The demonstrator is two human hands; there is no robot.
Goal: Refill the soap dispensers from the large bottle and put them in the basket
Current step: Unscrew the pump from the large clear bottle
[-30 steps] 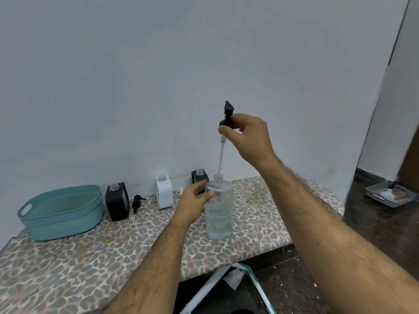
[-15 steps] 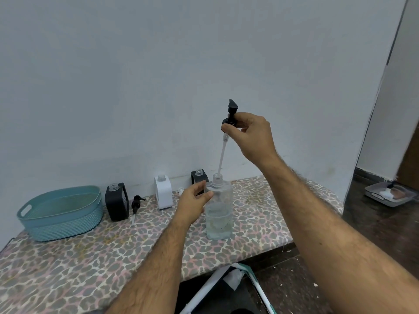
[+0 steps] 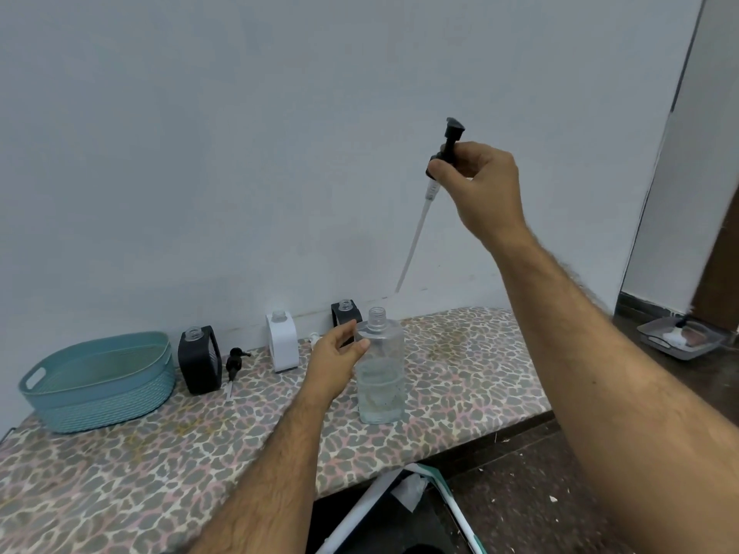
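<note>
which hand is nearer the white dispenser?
Left. The left hand grips the large clear bottle just right of the white dispenser. The right hand is raised well above, holding the pump.

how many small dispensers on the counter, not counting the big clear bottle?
3. Black dispenser beside the basket; white dispenser further right by the wall; second black dispenser behind the large bottle, partly hidden.
</note>
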